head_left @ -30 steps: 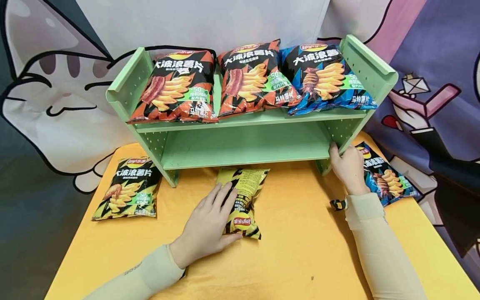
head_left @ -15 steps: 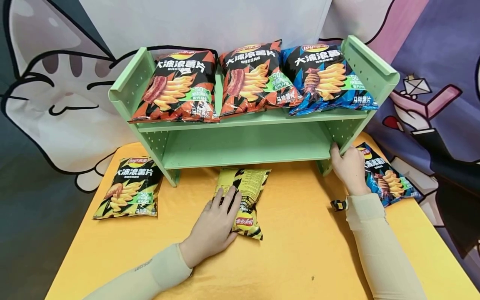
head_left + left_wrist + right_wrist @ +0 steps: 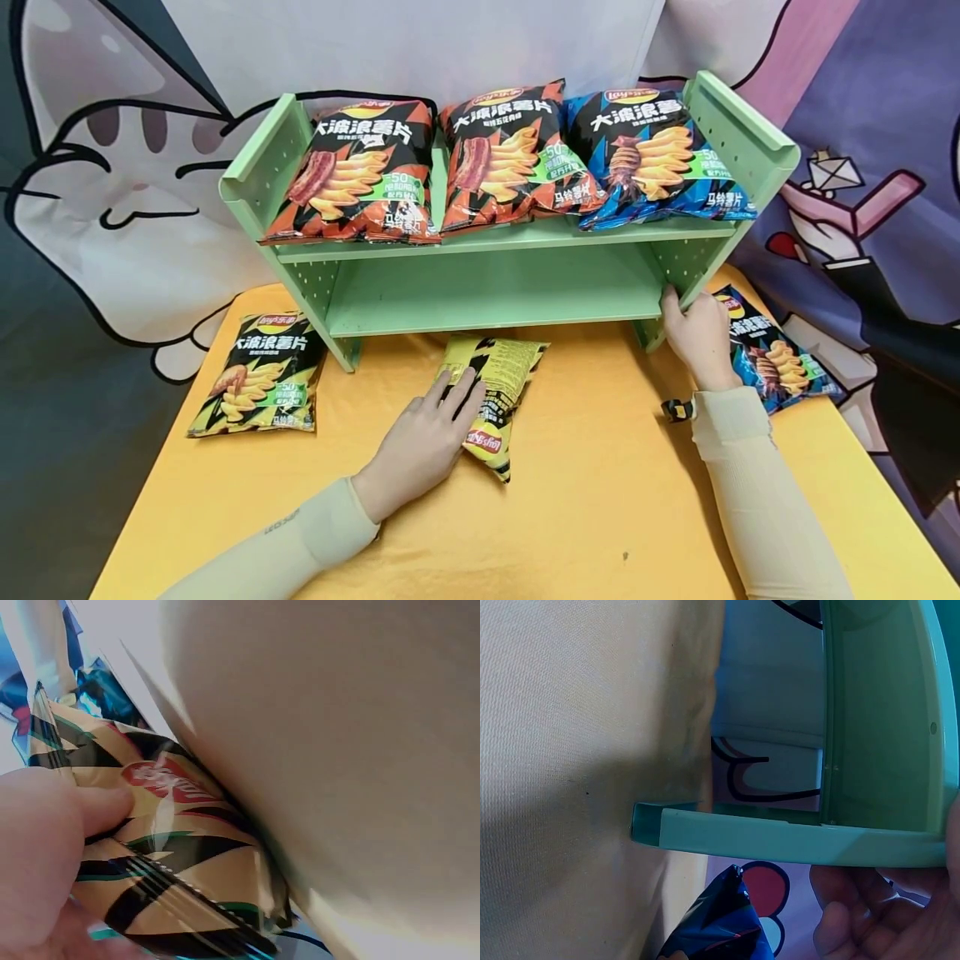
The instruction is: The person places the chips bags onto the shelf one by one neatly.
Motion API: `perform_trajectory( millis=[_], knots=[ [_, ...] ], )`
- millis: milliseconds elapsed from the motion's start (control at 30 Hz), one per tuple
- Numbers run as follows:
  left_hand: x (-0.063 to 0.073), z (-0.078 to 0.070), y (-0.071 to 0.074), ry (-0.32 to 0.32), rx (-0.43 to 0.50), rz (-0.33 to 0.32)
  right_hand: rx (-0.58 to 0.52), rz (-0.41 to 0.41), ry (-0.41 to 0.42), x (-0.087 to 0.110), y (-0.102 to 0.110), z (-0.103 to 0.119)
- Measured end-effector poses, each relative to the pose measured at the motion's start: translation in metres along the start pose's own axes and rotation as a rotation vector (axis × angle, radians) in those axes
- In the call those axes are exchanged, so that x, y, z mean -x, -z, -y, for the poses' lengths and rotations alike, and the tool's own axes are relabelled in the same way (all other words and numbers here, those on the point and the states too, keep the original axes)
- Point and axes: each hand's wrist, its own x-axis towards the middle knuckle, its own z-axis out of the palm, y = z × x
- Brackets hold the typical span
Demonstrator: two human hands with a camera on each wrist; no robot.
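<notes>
My left hand [image 3: 418,446] rests palm down on the left side of a yellow-and-black chip bag [image 3: 504,379], fingers spread and fairly straight. The bag lies on the table below the front of the green shelf rack [image 3: 495,292], its printed text and logo upside down. In the left wrist view the thumb touches the bag [image 3: 187,847] near the logo; the other fingers are mostly cut off. My right hand [image 3: 699,337] grips the rack's right side panel, thumb on the inner side. In the right wrist view curled fingers [image 3: 855,915] show beside the green panel [image 3: 780,836].
On the rack's upper shelf stand two red chip bags [image 3: 348,175] [image 3: 517,158] and a blue one [image 3: 652,158]. Another yellow-and-black bag [image 3: 262,375] lies left of the rack. A blue bag [image 3: 776,354] lies beyond the right hand on the yellow table [image 3: 585,500].
The left hand has shifted on the chip bag, and the bag has turned a little, its near end swinging left and its far end right. The right hand stays on the rack.
</notes>
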Motion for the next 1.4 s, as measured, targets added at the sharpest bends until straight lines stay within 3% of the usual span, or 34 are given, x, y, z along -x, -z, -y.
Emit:
perform_trajectory(
  millis=[300, 400, 533, 700, 800, 1000, 1200, 1400],
  knots=[
    [0.003, 0.012, 0.009, -0.016, 0.141, -0.044, 0.011, 0.024, -0.022, 0.000, 0.001, 0.001],
    [0.004, 0.015, 0.013, -0.013, 0.229, -0.062, 0.010, 0.023, -0.018, 0.000, 0.000, 0.000],
    [0.008, 0.017, 0.019, 0.018, 0.414, -0.076, 0.005, 0.019, -0.009, 0.000, -0.001, 0.000],
    [0.008, 0.019, 0.028, 0.066, 0.721, -0.076, 0.008, 0.019, -0.013, 0.000, 0.000, 0.000],
    [0.007, 0.019, 0.032, 0.138, 0.911, -0.027, 0.014, 0.029, -0.023, 0.000, 0.000, -0.001],
    [0.009, 0.023, 0.036, 0.329, 1.262, 0.135, 0.016, 0.040, -0.033, 0.002, 0.000, -0.001],
    [0.007, 0.024, 0.029, 0.473, 1.576, 0.245, 0.014, 0.033, -0.024, 0.002, 0.000, -0.001],
    [0.011, 0.024, 0.014, 0.666, 2.082, 0.456, 0.016, 0.022, -0.014, 0.001, 0.000, -0.001]
  ],
)
